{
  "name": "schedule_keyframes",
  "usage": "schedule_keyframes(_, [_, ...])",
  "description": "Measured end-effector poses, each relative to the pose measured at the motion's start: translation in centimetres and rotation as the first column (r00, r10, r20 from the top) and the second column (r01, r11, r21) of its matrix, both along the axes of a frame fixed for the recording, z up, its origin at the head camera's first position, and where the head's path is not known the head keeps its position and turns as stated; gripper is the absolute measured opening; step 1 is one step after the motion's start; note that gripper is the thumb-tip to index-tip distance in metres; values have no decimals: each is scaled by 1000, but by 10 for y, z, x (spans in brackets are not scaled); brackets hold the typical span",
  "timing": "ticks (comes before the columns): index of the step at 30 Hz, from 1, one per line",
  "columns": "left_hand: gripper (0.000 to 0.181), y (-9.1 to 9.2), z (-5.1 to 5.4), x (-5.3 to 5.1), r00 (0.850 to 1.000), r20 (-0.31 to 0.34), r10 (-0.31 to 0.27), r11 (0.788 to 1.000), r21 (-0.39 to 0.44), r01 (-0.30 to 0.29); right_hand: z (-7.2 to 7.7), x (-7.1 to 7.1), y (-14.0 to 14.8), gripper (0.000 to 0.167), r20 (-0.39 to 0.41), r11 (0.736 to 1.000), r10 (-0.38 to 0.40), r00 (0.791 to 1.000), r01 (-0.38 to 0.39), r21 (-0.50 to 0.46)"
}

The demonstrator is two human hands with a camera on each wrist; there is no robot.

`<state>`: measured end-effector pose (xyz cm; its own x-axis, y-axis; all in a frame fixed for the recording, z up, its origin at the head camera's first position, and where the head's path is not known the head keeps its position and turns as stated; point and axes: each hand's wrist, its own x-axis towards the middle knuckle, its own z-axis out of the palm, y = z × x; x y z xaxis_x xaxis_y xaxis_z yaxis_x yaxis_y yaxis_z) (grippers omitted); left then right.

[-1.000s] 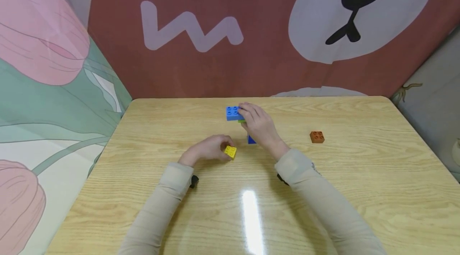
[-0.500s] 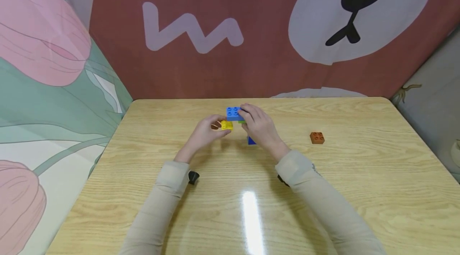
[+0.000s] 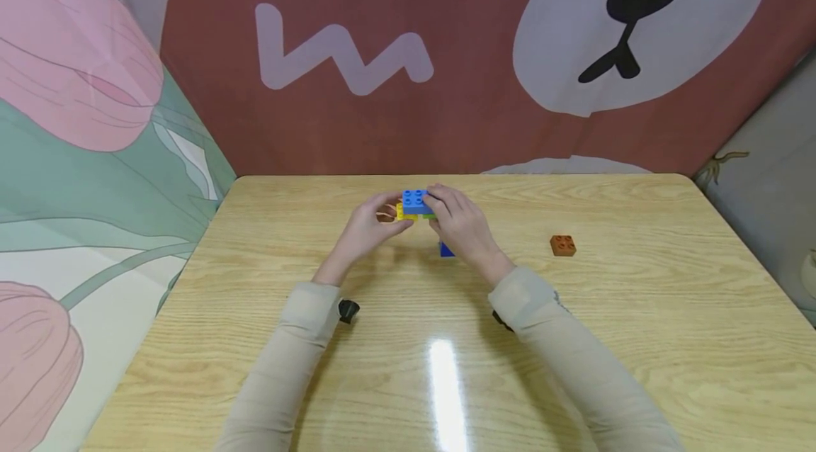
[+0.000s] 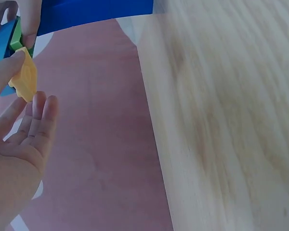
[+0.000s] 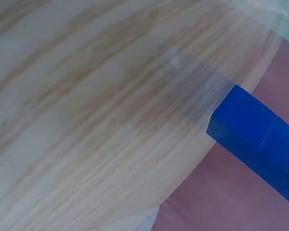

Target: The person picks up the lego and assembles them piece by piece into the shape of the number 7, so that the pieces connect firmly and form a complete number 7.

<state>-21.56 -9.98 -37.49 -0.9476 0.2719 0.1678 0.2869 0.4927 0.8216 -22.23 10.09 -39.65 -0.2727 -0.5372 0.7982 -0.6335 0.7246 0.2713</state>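
My left hand (image 3: 366,229) pinches a yellow toy building brick (image 4: 26,77) between thumb and fingers. In the head view, the yellow brick lies under the left end of a light blue studded brick (image 3: 414,202), beside a green brick (image 4: 18,36). Whether yellow and light blue are joined, I cannot tell. My right hand (image 3: 464,225) grips the light blue brick's right end, with the green one below it. A dark blue stack (image 5: 250,127) of bricks rises from the table under them. My right hand hides much of it in the head view.
An orange-brown brick (image 3: 564,246) lies on the wooden table (image 3: 382,367), right of the right hand. The table's far edge meets a reddish printed backdrop (image 3: 357,133). Light glares off the near tabletop.
The left hand has lifted the yellow brick away from me and brought it under the light blue brick's left end. The right hand has stayed in place.
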Motion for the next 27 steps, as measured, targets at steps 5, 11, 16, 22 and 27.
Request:
schedule_keyframes(5, [55,4,2,0,1000,13,17,999,44,-17,-1,0,0,55,2,1000,5,1000,-5,-7])
schedule_keyframes(11, [54,8,2,-1,999,-8,32,996,81,-31,-1,-1,0,56,-3,1000,0,1000,0,-12])
schedule_keyframes(16, [54,10,2,0,999,-10,45,991,125,-43,0,-1,0,58,-13,1000,-6,1000,6,-20])
schedule_keyframes(22, [55,13,3,4,992,117,47,965,249,-75,-1,-1,0,56,-9,999,-3,1000,3,-33])
schedule_keyframes(27, [57,16,3,8,973,221,60,942,310,-129,-1,0,0,56,-5,1000,-7,1000,7,-28])
